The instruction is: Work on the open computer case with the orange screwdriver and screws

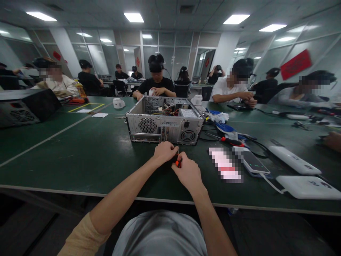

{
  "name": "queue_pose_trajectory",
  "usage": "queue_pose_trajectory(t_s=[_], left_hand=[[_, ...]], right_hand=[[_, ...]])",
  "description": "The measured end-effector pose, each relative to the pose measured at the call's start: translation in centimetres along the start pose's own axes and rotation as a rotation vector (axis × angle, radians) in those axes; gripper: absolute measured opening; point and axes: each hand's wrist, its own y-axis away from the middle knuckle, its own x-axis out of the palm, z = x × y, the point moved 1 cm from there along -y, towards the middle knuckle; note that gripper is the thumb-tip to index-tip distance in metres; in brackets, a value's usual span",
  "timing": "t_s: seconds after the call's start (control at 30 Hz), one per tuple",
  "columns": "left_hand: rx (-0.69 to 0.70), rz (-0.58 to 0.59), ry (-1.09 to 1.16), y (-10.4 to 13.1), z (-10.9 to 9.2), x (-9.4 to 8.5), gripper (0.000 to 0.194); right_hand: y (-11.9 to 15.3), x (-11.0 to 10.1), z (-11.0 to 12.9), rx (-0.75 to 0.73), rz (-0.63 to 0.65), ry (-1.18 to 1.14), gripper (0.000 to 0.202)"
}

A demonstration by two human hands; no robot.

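An open metal computer case [170, 128] lies on the green table [87, 160], its rear panel with round vents facing me. Close in front of the panel, my right hand [188, 170] is closed round the orange and black handle of a screwdriver [178, 163]. A thin shaft points up from it toward the case. My left hand [165, 152] is beside it, thumb and fingers closed near the shaft. What the left fingers hold, if anything, is too small to make out.
To the right lie a phone [252, 160], white power banks [310, 187], a red-handled tool [232, 142] and blue gloves [226, 129]. A black computer case [29, 106] stands at the far left. Several people sit across the table.
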Motion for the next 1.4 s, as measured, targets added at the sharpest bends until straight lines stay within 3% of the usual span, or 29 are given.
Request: queue_pose_trajectory(t_s=[0.53,0.73,1.0,1.27,1.4], left_hand=[[-0.056,-0.016,-0.012,0.1,0.0,-0.2,0.038],[-0.074,-0.006,0.045,0.0,0.2,-0.1,0.05],[-0.086,0.013,0.05,0.1,0.0,-0.6,0.038],[-0.133,0.103,0.23,-0.2,0.1,-0.3,0.039],[-0.132,0.053,0.247,-0.4,0.3,-0.1,0.042]], right_hand=[[0.1,-0.2,0.2,0.005,0.023,-0.002,0.016],[0.2,-0.6,0.4,-0.007,0.003,-0.032,0.014],[0.1,-0.3,-0.2,0.012,-0.048,-0.119,0.012],[-0.1,-0.3,-0.6,0.035,-0.088,-0.168,0.012],[-0.3,-0.6,-0.9,0.057,-0.103,-0.177,0.014]])
